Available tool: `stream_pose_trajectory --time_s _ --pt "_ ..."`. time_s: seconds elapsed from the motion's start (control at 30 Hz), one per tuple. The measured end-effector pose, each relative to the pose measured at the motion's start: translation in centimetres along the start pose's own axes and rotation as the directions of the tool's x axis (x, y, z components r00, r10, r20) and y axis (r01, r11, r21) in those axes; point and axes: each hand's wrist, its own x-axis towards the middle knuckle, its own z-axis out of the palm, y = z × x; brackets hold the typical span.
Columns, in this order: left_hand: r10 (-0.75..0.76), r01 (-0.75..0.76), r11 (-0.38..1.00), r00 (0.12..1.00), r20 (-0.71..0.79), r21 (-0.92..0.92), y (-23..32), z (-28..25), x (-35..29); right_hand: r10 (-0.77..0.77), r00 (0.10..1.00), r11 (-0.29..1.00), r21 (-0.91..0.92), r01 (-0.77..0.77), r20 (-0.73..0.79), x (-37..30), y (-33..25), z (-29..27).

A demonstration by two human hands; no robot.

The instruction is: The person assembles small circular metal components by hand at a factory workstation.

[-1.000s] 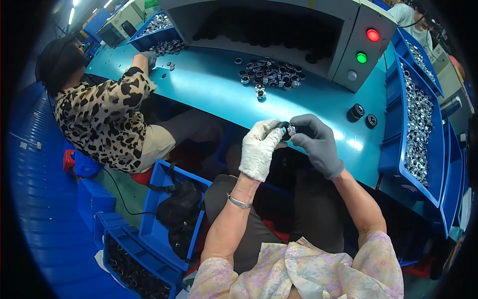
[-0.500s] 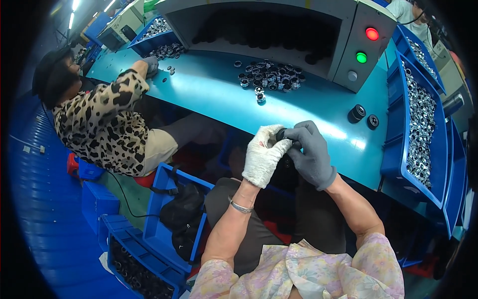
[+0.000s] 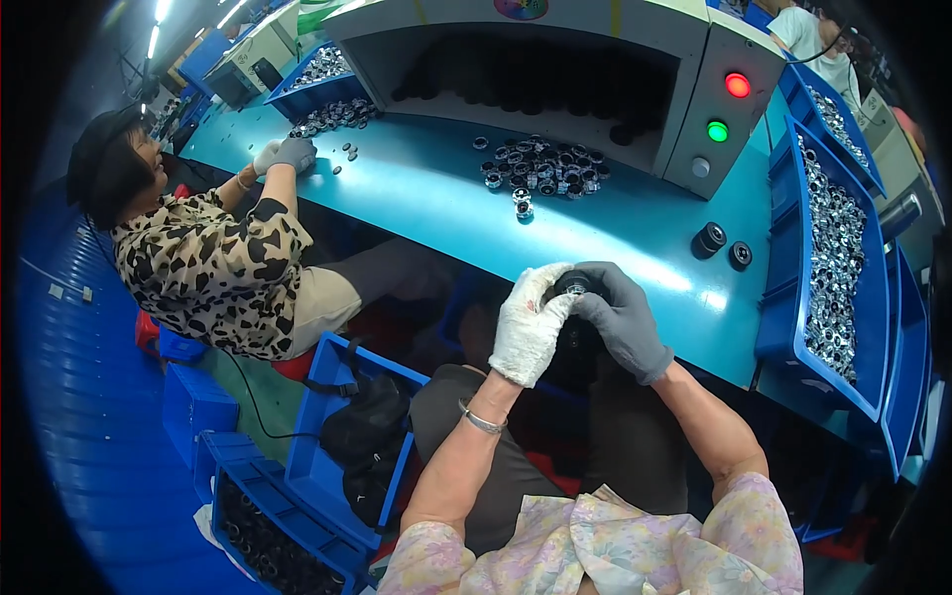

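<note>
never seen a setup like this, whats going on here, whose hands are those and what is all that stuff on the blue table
There is no robot here. The picture comes from a wide-angle camera worn on a person's head, looking down, so straight edges bend near the rim. The two hands at the centre are the wearer's own: the left hand in a white glove and the right hand in a grey glove. Together they hold a small dark round part just in front of the blue table. On the table lie a pile of small ring-shaped parts and two black round parts. Behind stands a grey machine with a red and a green lamp. Blue bins of metal parts sit to the right. A co-worker sits on the left.
</note>
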Motion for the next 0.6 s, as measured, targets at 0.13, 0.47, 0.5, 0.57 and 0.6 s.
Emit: stream_pose_trajectory --time_s 0.13,0.47,0.5,0.57,0.6 --pt "-0.017 0.012 0.991 0.999 -0.037 -0.131 0.4 0.3 0.1 -0.110 0.990 0.982 -0.146 0.122 0.084 0.2 -0.6 -0.1" --pt "0.089 -0.121 0.982 0.973 -0.212 -0.144 -0.3 2.9 -0.1 -0.168 0.984 0.980 -0.113 0.161 -0.051 0.3 -0.5 0.3" --pt "0.088 -0.121 0.984 0.968 -0.237 -0.128 -0.4 3.1 -0.1 -0.171 0.985 0.983 -0.077 0.168 -0.037 0.2 -0.5 0.3" --pt "0.117 -0.143 0.987 0.957 -0.264 -0.080 -0.3 3.5 0.0 -0.173 0.985 0.984 -0.039 0.172 -0.023 0.3 -0.1 0.4" --pt "0.164 -0.170 0.985 0.946 -0.280 0.003 -0.4 3.6 0.2 -0.217 0.975 0.973 -0.086 0.212 -0.055 0.5 0.3 0.4"
